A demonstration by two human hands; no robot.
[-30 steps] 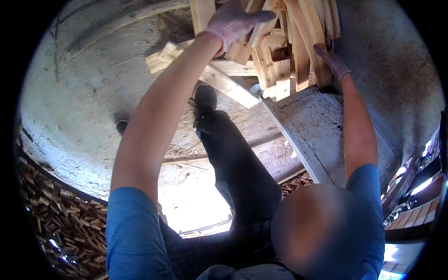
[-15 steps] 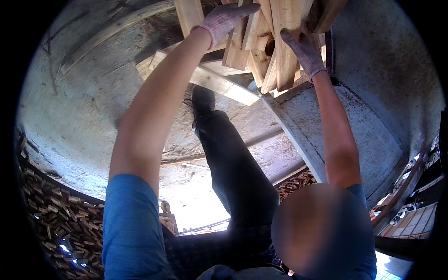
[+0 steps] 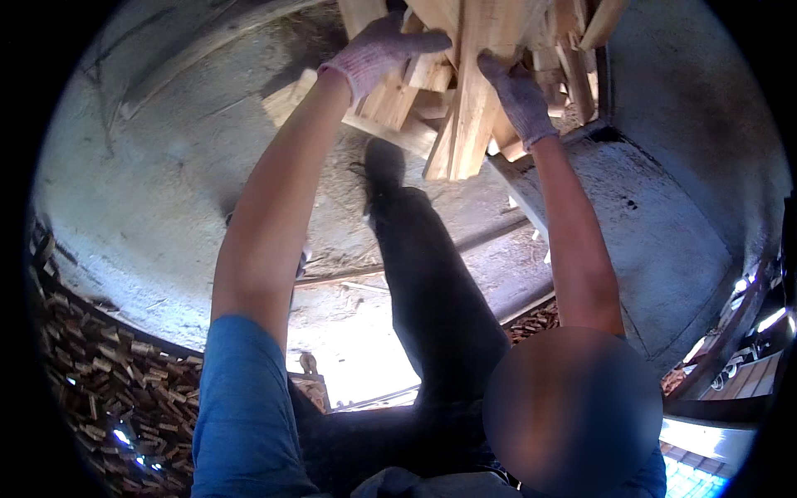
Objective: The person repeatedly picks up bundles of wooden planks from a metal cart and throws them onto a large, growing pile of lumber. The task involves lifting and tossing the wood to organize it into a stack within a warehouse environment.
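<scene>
Both gloved hands, left hand point(image 3: 378, 54) and right hand point(image 3: 516, 95), close around a bundle of wood strips point(image 3: 465, 100) held out above the concrete floor point(image 3: 166, 207), mid-lift; next likely needs steady carrying.

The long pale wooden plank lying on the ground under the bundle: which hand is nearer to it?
Left. The left hand hangs just above the plank; the right hand grips sticks farther right.

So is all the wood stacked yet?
Not yet. Lots of sticks already lie stacked at the lower left. Right now the left hand and right hand, both gloved, grip a bundle of sticks. More loose pieces wait in the pile behind it.
</scene>
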